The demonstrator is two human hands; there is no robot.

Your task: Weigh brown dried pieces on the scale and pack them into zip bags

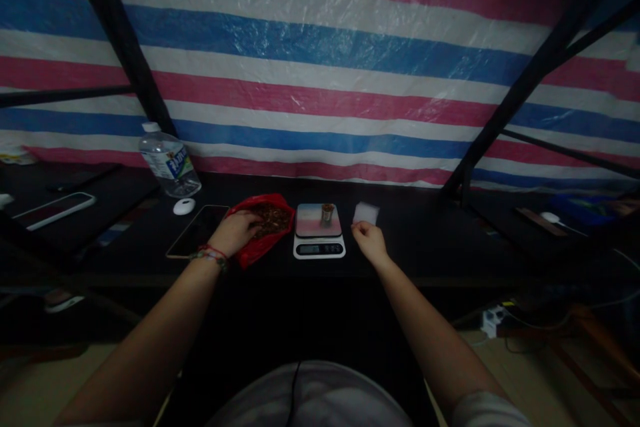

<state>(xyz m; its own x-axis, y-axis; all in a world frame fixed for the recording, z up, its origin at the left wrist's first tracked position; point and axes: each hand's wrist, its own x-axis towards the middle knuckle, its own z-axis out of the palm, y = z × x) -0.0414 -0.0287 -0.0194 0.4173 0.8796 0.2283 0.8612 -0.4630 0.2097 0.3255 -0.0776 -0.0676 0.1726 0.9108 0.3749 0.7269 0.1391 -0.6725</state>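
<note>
A red plastic bag (254, 252) lies wide at the mouth, full of dry brown shreds (274, 219). My left hand (235, 232) rests over its left rim, fingers stretched apart onto the shreds; the tips are hard to make out. To the right of the bag is a white digital kitchen scale (306, 221). On its plate stands a small cup (327, 212) with brown bits in it. My right hand (369, 240) is closed beside the scale, at the near edge of a small stack of whitish translucent sheets (366, 213). Whatever its fingers may pinch is too small to see.
Partly under my left forearm lies a dark tablet (197, 233). Behind it are a white mouse (184, 206) and a clear plastic bottle (170, 163). A phone (55, 209) lies far left. Black metal posts (483, 123) slant up before a striped plastic sheet (320, 67).
</note>
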